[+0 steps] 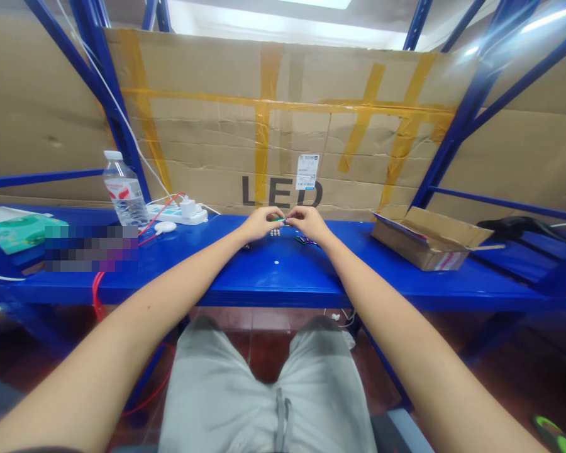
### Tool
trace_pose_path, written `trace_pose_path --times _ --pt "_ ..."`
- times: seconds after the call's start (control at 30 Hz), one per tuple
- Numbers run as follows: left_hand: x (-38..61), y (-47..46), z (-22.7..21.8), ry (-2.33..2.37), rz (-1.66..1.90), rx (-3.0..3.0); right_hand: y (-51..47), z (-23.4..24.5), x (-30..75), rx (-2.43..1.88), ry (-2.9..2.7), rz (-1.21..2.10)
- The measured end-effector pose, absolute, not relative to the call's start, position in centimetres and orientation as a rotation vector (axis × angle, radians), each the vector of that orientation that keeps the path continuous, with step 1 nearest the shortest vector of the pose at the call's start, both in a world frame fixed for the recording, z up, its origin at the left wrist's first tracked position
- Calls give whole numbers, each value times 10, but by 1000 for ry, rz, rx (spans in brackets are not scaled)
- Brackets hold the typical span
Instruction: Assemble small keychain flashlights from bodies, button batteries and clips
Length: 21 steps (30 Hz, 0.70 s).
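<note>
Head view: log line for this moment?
left hand + right hand: pinching green part | below: small pieces on blue shelf

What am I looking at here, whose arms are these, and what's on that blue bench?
No machine here: these are a seated person's two bare arms, filmed by one camera worn on their head, looking forward and down. The left hand and right hand meet over a blue metal bench, pinching a small green piece between the fingertips; it is too small to identify. Beneath them lie a few tiny parts. To the left stand a water bottle and a white power strip; to the right, an open cardboard box. Behind is a taped cardboard sheet marked LED.
</note>
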<state>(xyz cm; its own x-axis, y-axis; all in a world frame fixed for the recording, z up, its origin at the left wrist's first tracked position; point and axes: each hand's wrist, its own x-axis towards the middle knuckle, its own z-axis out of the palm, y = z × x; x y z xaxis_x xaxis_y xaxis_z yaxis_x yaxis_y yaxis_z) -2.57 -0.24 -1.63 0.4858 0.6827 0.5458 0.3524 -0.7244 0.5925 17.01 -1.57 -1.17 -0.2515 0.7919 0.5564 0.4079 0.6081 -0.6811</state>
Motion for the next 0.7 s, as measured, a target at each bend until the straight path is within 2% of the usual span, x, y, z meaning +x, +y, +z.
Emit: trace_pose_path --times 0.17,0.4,0.7 --pt "-21 -9 -15 956 1161 2483 -16 -11 172 -963 -1903 606" --pt "-17 -11 -10 1111 1039 2683 -13 -13 176 -979 -2023 579" --pt "-19 -17 -11 954 1093 2606 -19 -11 180 -998 -2161 472"
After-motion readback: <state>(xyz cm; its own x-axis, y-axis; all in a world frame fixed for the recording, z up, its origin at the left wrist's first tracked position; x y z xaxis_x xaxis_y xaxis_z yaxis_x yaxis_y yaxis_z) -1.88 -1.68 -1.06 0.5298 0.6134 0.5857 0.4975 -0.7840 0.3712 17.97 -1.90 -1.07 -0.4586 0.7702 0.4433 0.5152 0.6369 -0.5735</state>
